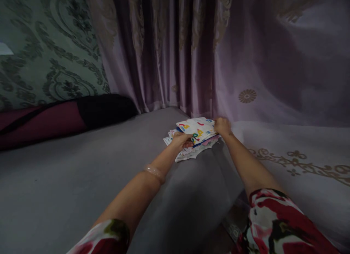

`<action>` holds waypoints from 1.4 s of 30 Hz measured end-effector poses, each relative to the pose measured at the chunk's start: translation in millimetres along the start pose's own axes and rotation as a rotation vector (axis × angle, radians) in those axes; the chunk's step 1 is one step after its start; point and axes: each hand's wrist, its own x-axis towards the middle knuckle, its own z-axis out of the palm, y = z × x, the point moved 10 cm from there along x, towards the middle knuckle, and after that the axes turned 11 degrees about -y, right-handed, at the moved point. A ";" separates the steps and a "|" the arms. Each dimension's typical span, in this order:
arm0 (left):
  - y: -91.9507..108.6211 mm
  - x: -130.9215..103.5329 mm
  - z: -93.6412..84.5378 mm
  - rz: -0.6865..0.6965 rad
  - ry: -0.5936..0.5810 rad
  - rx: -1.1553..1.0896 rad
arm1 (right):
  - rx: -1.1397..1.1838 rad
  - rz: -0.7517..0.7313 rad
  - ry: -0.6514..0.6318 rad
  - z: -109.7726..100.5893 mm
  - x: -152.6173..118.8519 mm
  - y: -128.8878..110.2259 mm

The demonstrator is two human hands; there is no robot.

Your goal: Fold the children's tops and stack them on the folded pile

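A white folded cloth (197,126) printed with colourful letters lies on top of a small stack of folded cloths (188,155), some with pointed or scalloped edges. A strip of blue shows beneath the top cloth. At its near left edge, my left hand (182,140) is closed on the cloth, thumb on top. My right hand (222,126) grips the cloth's right end; its fingers are partly hidden and slightly blurred. A pale bangle (154,172) is on my left forearm.
The stack rests on a grey padded surface (109,177), near its right edge. Purple curtains (202,64) hang behind and to the right. A long maroon and black bag (60,117) lies against the green patterned wall (54,42) at left.
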 end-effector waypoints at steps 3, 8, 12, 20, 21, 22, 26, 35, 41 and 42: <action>-5.7 -3.7 7.5 -0.011 -0.034 0.022 | -0.051 -0.119 -0.043 5.5 -10.3 -41.6; -11.7 -13.4 11.8 -0.007 -0.067 0.058 | 0.019 -0.083 -0.190 37.7 -25.4 -65.3; -15.7 -33.9 -9.1 0.036 -0.081 0.086 | 0.030 -0.056 -0.243 46.3 -29.9 -62.4; -33.8 -109.9 -157.7 0.127 0.031 0.365 | -0.043 -0.335 -0.144 35.4 -66.2 -118.2; -36.7 -121.8 -183.1 0.119 0.080 0.408 | -0.061 -0.364 -0.177 40.9 -71.0 -121.7; -39.0 -134.8 -208.6 0.107 0.137 0.453 | -0.074 -0.373 -0.202 44.8 -74.2 -122.6; -33.2 -193.7 -293.2 0.077 0.416 0.728 | -0.006 -0.377 -0.067 25.9 -78.6 -132.4; -17.3 -253.7 -358.1 0.058 0.904 0.812 | 0.303 -1.038 -0.131 83.6 -222.2 -332.1; -19.8 -253.1 -389.2 -0.005 0.838 0.672 | 0.206 -1.297 -0.453 157.4 -357.0 -439.1; -19.2 -257.7 -397.3 -0.014 0.829 0.645 | 0.193 -1.325 -0.484 158.8 -372.9 -451.0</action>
